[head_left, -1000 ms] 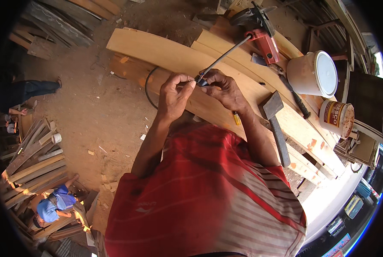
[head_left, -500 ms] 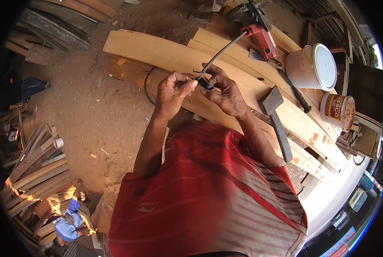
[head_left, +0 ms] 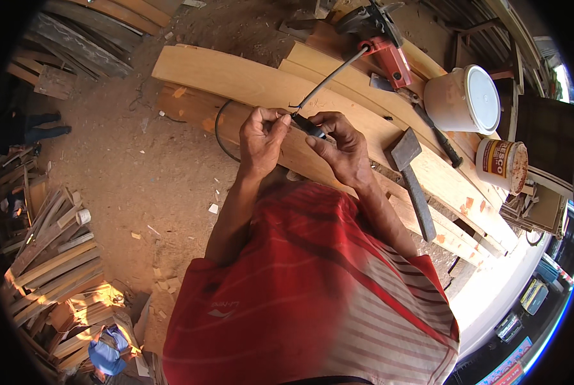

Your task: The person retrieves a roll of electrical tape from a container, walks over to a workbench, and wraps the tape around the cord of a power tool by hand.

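In front of my chest, my left hand [head_left: 261, 144] is closed, thumb and fingers pinching the end of a grey cable [head_left: 330, 78] where thin wires stick out. My right hand [head_left: 344, 149] is closed on what looks like a roll of black electrical tape [head_left: 308, 126], its strip reaching toward my left fingertips. The cable leads up to a red power tool [head_left: 389, 62] lying on the planks. A hammer [head_left: 413, 179] with a large dark head rests on the boards right of my right hand.
Long wooden planks [head_left: 229, 72] lie beneath my hands. A lidded white bucket [head_left: 450, 102] and a smaller paint tub [head_left: 495, 160] stand at right. Stacked timber [head_left: 62, 269] fills the left side. A person in blue [head_left: 107, 351] is at lower left, another person's legs [head_left: 46, 128] at upper left.
My right hand has shifted slightly down and right, showing more of the black tape between my hands. My left fingers keep their pinch. The person in blue has moved lower.
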